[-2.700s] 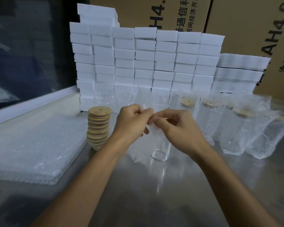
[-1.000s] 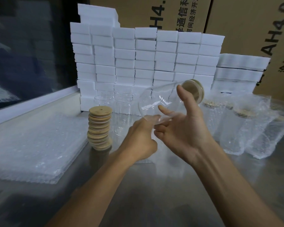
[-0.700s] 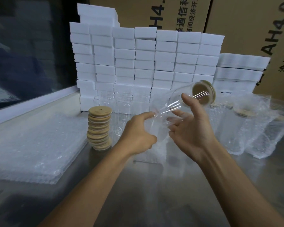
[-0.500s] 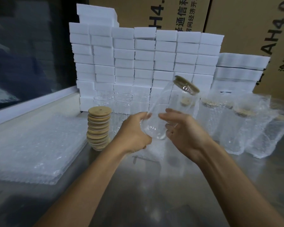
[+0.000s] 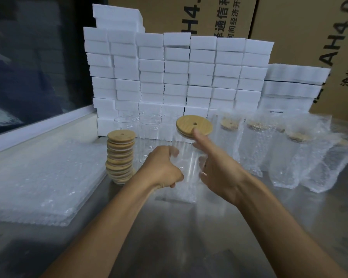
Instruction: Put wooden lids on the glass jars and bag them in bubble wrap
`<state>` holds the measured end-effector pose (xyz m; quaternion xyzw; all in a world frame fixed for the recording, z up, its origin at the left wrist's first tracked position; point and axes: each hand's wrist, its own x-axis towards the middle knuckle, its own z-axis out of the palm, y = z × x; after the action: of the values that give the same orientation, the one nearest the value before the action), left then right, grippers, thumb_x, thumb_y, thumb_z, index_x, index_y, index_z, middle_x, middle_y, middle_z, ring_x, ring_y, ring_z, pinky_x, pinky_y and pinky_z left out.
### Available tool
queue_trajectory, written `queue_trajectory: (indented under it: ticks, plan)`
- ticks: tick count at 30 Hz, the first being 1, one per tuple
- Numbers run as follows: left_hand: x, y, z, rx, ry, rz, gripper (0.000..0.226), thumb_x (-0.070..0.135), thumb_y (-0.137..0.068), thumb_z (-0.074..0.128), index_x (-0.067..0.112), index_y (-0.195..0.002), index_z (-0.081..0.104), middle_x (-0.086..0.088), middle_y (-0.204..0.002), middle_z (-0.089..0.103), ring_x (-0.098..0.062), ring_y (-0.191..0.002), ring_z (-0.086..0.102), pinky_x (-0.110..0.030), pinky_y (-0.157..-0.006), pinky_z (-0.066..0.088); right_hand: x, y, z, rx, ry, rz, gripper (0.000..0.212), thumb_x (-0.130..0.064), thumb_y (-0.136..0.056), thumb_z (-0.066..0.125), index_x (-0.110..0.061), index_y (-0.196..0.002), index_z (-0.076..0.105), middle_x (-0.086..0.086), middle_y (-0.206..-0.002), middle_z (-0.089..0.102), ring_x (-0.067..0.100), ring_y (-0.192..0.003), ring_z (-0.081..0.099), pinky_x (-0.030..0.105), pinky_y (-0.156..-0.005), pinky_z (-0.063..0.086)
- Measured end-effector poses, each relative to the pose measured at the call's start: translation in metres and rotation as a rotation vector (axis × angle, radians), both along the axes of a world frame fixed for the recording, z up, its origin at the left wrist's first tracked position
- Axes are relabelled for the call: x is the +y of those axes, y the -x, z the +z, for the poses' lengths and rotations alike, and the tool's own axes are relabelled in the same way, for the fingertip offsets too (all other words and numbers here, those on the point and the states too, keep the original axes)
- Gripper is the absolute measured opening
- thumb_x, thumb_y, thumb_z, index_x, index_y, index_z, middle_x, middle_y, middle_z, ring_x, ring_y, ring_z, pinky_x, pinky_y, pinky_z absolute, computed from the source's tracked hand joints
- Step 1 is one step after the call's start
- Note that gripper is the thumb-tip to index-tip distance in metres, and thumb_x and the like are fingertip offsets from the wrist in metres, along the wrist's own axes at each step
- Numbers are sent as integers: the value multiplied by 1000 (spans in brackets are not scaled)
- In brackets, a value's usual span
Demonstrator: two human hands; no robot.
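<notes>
Lidded glass jar (image 5: 189, 157) upright mid-bench, lower half inside a bubble wrap bag (image 5: 177, 192).
Clear, tall, straight-walled; round wooden lid (image 5: 194, 125) with a small centre hole seated on the mouth, tilted slightly toward camera. Bag bottom resting on the bench (image 5: 169, 237), upper part bunched around the jar sides. Stack of spare wooden lids (image 5: 120, 155) just left, slightly leaning. Empty unlidded jars (image 5: 149, 127) behind, against the white blocks. Row of bagged jars (image 5: 269, 149) to the right, standing, lids on, bags open-topped. Flat pile of unused bubble wrap bags (image 5: 40, 181) far left on the bench.
</notes>
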<state>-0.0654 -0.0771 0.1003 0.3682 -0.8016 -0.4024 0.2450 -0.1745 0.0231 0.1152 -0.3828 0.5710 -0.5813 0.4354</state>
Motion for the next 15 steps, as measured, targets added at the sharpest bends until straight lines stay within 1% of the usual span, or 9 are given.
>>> queue_trajectory:
  ticks: [1,3,4,5,6,7,10,13,15]
  plan:
    - [0,0,0,-6,-4,2,65,2,-77,70,21,-135,47,7,-123,45,1,-41,59,-10,-40,41,0,2,1,-61,4,-13,117,-85,-49,74,-37,-150,40,-9,-162,29,20,-155,10,55,-124,9]
    - [2,2,-1,-19,-10,5,64,3,-77,70,21,-134,47,7,-124,45,1,-39,57,-10,-40,40,-1,7,1,-120,-18,-71,113,-81,-55,72,-28,-151,44,0,-145,46,21,-143,32,51,-119,23]
    - [3,2,-2,-24,-12,6,64,3,-77,70,20,-134,47,7,-123,45,1,-39,57,-11,-41,40,-2,9,1,-128,-30,-100,105,-74,-58,74,-22,-146,50,0,-125,53,17,-123,45,43,-108,37]
    - [4,3,-2,-23,-11,5,64,4,-77,70,20,-134,47,8,-121,45,0,-40,57,-12,-43,41,-2,8,1,-128,-24,-127,90,-68,-64,76,-20,-138,56,-3,-108,53,12,-102,48,34,-90,43]
    - [5,3,-1,-15,-6,5,64,4,-77,70,20,-135,47,8,-120,45,0,-40,58,-14,-45,43,-2,7,2,-121,-11,-155,74,-61,-71,75,-19,-130,61,-5,-98,51,8,-88,47,29,-75,42]
    - [6,2,1,-6,2,6,64,4,-77,71,19,-135,47,8,-120,45,0,-41,59,-15,-45,44,-2,6,2,-107,0,-178,56,-55,-78,70,-18,-120,64,-5,-92,51,7,-80,47,26,-69,39]
    - [9,2,7,1,29,15,62,6,-75,73,18,-131,50,8,-119,45,-1,-41,59,-9,-40,41,-4,5,0,-67,-5,-201,18,-43,-90,60,-25,-94,62,-9,-78,47,7,-72,41,27,-68,31]
    - [12,1,11,33,34,18,59,6,-73,72,18,-127,52,5,-119,54,-3,-46,61,-10,-42,42,-5,5,1,-70,-21,-222,14,-38,-93,58,-26,-84,57,-11,-66,43,7,-65,38,26,-64,29]
    - [13,1,13,63,42,14,60,6,-72,72,18,-128,54,2,-120,58,-12,-68,66,-17,-55,47,-5,7,2,-62,-21,-249,13,-35,-92,59,-24,-85,57,-8,-68,34,9,-61,30,26,-62,26]
